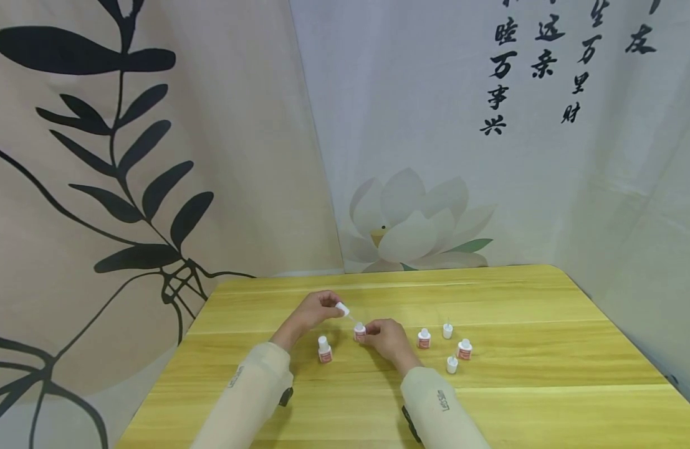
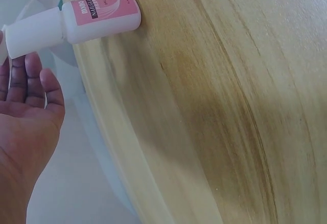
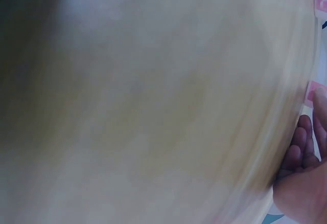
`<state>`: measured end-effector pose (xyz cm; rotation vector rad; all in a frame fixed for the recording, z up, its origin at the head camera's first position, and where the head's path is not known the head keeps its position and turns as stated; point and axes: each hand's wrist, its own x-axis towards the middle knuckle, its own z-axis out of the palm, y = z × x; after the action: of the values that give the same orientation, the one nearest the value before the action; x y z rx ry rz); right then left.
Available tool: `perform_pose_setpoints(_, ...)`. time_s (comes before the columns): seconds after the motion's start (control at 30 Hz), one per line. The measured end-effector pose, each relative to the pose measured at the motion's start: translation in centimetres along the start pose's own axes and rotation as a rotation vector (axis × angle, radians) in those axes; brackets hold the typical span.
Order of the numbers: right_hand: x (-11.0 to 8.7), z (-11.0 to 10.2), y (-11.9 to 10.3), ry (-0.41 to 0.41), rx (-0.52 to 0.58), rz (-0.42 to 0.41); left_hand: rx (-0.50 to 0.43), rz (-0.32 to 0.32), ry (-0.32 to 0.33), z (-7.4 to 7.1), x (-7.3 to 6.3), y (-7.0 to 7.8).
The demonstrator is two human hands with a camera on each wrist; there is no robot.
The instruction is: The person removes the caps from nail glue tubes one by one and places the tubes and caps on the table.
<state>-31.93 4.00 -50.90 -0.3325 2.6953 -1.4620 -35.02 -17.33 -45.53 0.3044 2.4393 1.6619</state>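
Note:
My left hand (image 1: 315, 310) pinches a white brush cap (image 1: 342, 308), tilted, with its thin brush stem pointing down toward a nail glue bottle (image 1: 359, 334). That bottle is small, white and pink-labelled, and stands uncapped on the table while my right hand (image 1: 388, 341) grips its side with thumb and fingers. In the right wrist view the fingers lie at the pink label of the bottle (image 3: 309, 95). Just left of it stands a capped nail glue bottle (image 1: 325, 350), seen close up in the left wrist view, where its label reads nail glue.
To the right stand two more nail glue bottles, one nearer (image 1: 424, 340) and one farther right (image 1: 464, 350). Beside them are two loose white caps, one behind (image 1: 447, 331) and one in front (image 1: 452, 365). A printed curtain (image 1: 255, 156) hangs behind the wooden table (image 1: 546, 411).

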Motion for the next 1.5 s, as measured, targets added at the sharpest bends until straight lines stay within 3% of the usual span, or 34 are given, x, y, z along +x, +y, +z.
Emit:
perform_pose_setpoints(1.07, -0.30, -0.13, -0.39, 0.003, -0.026, -0.017, -0.067, 0.010, 0.057, -0.06, -0.13, -0.37)
perform_pose_setpoints(1.5, -0.28, -0.20, -0.46, -0.002, -0.026, -0.013, -0.046, 0.004, 0.073, 0.06, -0.08, -0.89)
